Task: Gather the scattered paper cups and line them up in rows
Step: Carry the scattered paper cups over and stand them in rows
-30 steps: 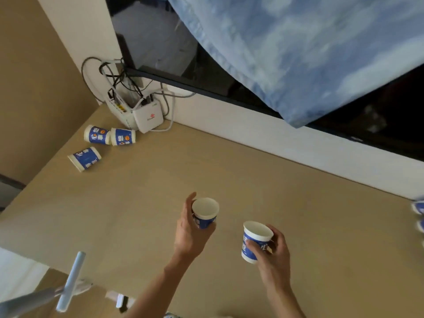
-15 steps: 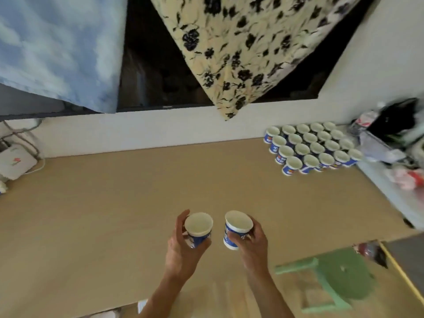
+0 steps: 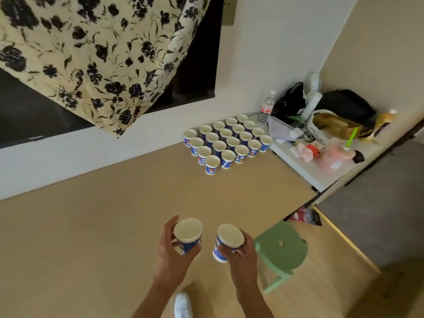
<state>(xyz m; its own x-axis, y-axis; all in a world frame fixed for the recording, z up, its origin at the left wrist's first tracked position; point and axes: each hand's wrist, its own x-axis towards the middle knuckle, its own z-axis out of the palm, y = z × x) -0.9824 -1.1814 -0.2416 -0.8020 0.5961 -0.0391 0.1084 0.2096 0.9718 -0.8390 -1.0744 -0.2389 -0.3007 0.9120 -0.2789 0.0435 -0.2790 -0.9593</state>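
My left hand (image 3: 171, 253) grips a blue-and-white paper cup (image 3: 188, 234), held upright above the near part of the tan table (image 3: 91, 226). My right hand (image 3: 241, 260) holds a second cup of the same kind (image 3: 227, 241), tilted a little to the left. Both cups are empty and close side by side. At the table's far right corner, against the wall, several upright cups (image 3: 227, 143) stand in neat diagonal rows.
A white side table (image 3: 305, 171) to the right carries a water bottle (image 3: 266, 109), black bags, wrappers and other clutter. A green stool (image 3: 283, 249) stands by the table's near right edge. A flowered cloth (image 3: 96, 56) hangs over the dark window.
The view has swung from the table's left end to its right. The router and lying cups have left the view, and the rows of cups have come in. My hands have drawn closer together.
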